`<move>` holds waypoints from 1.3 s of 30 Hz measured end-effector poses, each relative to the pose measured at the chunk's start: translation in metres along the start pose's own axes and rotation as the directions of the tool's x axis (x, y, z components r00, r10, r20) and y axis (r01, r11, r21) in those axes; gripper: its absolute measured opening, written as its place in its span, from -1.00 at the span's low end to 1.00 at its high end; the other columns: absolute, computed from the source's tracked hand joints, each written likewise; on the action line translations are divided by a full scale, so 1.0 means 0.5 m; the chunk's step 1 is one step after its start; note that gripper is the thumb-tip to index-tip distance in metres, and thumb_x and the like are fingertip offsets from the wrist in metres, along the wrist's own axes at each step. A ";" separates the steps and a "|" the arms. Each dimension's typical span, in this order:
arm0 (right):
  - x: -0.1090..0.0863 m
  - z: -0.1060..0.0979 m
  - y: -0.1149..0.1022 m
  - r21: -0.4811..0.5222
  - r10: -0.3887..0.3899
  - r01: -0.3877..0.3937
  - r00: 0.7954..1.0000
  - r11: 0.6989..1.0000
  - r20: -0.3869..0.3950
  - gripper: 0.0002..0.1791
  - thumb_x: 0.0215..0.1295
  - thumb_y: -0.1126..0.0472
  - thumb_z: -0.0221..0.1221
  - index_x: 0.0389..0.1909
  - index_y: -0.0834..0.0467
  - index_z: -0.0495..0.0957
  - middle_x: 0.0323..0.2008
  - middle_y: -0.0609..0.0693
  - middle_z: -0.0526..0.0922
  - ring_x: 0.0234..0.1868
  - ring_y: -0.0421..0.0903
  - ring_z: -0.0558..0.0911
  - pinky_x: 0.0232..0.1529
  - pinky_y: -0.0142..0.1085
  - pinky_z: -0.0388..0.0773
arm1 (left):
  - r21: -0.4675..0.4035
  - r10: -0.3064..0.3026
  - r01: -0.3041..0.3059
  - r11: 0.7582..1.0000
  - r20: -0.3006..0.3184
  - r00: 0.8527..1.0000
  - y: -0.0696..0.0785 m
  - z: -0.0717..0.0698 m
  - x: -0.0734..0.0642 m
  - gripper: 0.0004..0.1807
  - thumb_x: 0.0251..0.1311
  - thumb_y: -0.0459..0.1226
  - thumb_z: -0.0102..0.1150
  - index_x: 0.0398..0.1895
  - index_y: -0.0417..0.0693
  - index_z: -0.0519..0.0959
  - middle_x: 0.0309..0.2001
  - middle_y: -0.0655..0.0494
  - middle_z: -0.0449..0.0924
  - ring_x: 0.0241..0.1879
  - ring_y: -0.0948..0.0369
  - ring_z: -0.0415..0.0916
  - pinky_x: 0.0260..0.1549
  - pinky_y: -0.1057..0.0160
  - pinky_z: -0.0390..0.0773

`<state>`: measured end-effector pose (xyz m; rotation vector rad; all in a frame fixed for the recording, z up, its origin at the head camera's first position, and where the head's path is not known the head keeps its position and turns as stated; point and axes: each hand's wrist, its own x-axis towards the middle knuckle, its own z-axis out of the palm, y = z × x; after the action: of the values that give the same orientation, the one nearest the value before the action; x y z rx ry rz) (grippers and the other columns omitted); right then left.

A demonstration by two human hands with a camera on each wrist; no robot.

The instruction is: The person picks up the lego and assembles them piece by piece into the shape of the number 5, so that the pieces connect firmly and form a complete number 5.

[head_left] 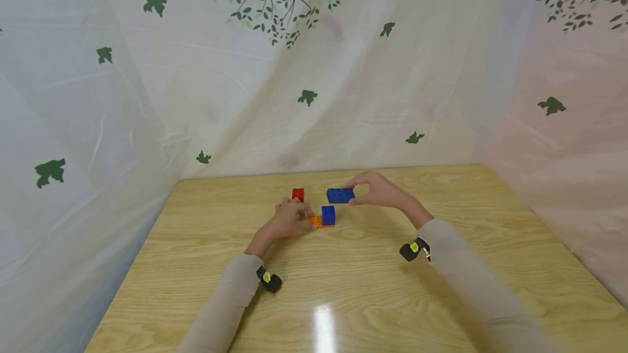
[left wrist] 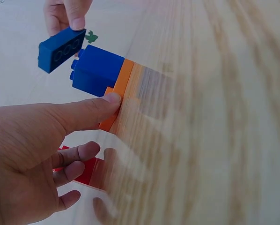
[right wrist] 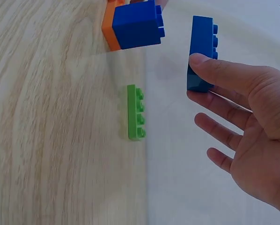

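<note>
My left hand [head_left: 290, 218] pinches the left end of a flat orange building brick [head_left: 316, 220] lying on the table. On the orange brick's right end stands a tall blue brick [head_left: 328, 215], studs up. In the left wrist view, my thumb lies against the orange brick [left wrist: 124, 75] while the other fingers are loosely bent near the red brick. A long blue brick [right wrist: 202, 42] is held in the air by my right hand [right wrist: 257, 98], between thumb and fingers. It hangs behind and slightly right of the tall blue brick, apart from it.
A red brick [head_left: 297, 194] stands just beyond my left hand. Behind the raised blue brick lies a thin green brick [right wrist: 132, 112], mostly hidden in the head view. The wooden table [head_left: 373, 298] ends at a pale curtain [head_left: 245, 124] with leaf prints.
</note>
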<state>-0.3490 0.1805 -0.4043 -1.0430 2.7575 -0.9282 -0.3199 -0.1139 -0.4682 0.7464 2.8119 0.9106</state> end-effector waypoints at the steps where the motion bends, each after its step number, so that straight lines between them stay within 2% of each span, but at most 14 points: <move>1: 0.004 0.001 -0.004 0.007 -0.005 0.005 1.000 1.000 -0.001 -0.55 0.20 0.18 0.45 0.10 0.22 0.68 0.05 0.13 0.72 0.16 0.16 0.60 0.30 0.18 0.37 | -0.003 0.000 0.000 1.000 0.001 1.000 0.001 -0.001 0.000 -0.80 0.16 -0.11 0.48 -0.23 0.06 0.69 -0.21 0.06 0.55 -0.06 0.06 0.25 -0.07 0.02 0.10; 10: 0.024 0.012 -0.025 0.101 0.024 -0.024 1.000 0.995 0.001 -0.54 0.23 0.10 0.44 0.13 0.15 0.68 0.13 0.14 0.69 0.22 0.18 0.57 0.30 0.18 0.41 | -0.016 -0.004 0.005 1.000 0.008 1.000 0.000 -0.002 0.001 -0.79 0.16 -0.10 0.48 -0.24 0.06 0.69 -0.22 0.07 0.55 -0.09 0.07 0.24 -0.09 0.03 0.08; 21: 0.036 0.024 -0.046 0.167 -0.003 0.003 1.000 0.986 0.001 -0.55 0.20 0.19 0.45 0.12 0.20 0.68 0.13 0.16 0.69 0.21 0.17 0.57 0.28 0.21 0.43 | -0.029 0.005 -0.005 1.000 -0.002 1.000 -0.005 -0.002 0.002 -0.79 0.14 -0.10 0.49 -0.24 0.07 0.69 -0.22 0.06 0.53 -0.08 0.05 0.23 -0.10 0.04 0.06; 27: 0.038 0.031 -0.050 0.158 -0.023 0.023 1.000 0.987 -0.002 -0.55 0.17 0.18 0.47 0.08 0.21 0.69 0.09 0.16 0.71 0.17 0.16 0.58 0.26 0.20 0.43 | -0.029 0.006 -0.006 1.000 0.001 1.000 -0.004 -0.002 0.001 -0.78 0.15 -0.09 0.49 -0.24 0.05 0.69 -0.22 0.05 0.54 -0.09 0.05 0.23 -0.10 0.04 0.07; 39: 0.038 0.048 -0.040 0.162 -0.009 0.006 1.000 0.987 0.015 -0.56 0.19 0.13 0.46 0.09 0.17 0.70 0.09 0.14 0.70 0.17 0.21 0.55 0.22 0.19 0.46 | -0.002 -0.008 0.008 1.000 0.002 1.000 0.000 -0.001 0.000 -0.75 0.15 -0.09 0.48 -0.20 0.03 0.70 -0.20 0.05 0.53 -0.11 0.09 0.22 -0.11 0.06 0.09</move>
<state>-0.3460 0.1446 -0.4100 -1.0293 2.6149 -1.1181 -0.3203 -0.1142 -0.4678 0.7345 2.8102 0.9104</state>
